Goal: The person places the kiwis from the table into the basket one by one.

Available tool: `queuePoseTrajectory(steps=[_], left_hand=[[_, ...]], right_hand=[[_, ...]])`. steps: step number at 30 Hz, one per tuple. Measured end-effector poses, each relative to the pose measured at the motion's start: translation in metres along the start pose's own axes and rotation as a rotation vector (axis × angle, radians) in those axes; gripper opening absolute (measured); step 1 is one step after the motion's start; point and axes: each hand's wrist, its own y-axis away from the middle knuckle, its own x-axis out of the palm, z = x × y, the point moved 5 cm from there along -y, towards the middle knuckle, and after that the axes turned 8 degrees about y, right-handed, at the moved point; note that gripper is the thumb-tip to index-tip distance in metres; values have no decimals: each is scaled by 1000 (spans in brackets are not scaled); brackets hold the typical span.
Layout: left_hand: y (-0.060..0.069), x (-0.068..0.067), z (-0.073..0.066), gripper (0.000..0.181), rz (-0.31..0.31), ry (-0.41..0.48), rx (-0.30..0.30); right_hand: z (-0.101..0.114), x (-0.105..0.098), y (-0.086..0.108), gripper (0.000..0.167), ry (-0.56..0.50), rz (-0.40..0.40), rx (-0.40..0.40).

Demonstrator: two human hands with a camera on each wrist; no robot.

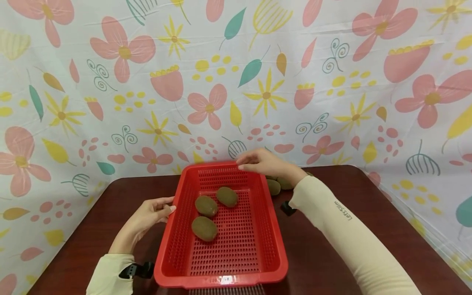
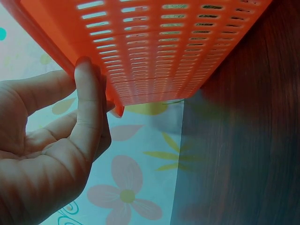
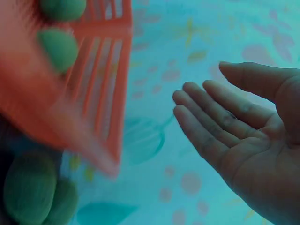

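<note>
Clock is centred on your red plastic basket, seen from the head camera; it sits mid-counter with its long axis 12-6. Around it: loose kiwifruit lie on the counter outside the wall at 2 o'clock, and your right forearm covers part of that group. Three kiwifruit are inside the basket, at about 12, 11 and 9, leaving the 3 to 6 side of its floor bare. A printed sheet rises behind the counter's far edge at 12, wrapping round towards 9 and 3. Black wrist mount at 8, on your left sleeve.

Hands are well apart. Left hand pinches the basket rim at 9. Right hand is at 1, over the far corner in the head view; the right wrist view has it clear of the basket, palm showing, fingers extended.

Materials: basket is glossy, rectangular, slotted walls, perforated floor, rolled rim. Kiwifruit are brown, matte, oval. Counter is dark red-brown with wood grain. Sheet is white, lightly creased, pink/yellow/teal florals. Sleeves are cream fabric; the right sleeve carries lettering.
</note>
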Motion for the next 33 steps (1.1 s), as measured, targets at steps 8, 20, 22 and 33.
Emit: queuePoseTrajectory(steps=[8,20,22,33], left_hand=[[0,0,0,52,0,5,0],[0,0,1,53,2,6,-1],[0,0,1,53,3,3,0],[-1,0,3,53,-8,6,-4]], right_hand=[[-70,-27,26,33,-116,-144,169],[-154,-45,69,40,-171,-365,323],[-164,-45,75,40,-133,-391,364],[-201,-31,99,53,-14,-358,531]])
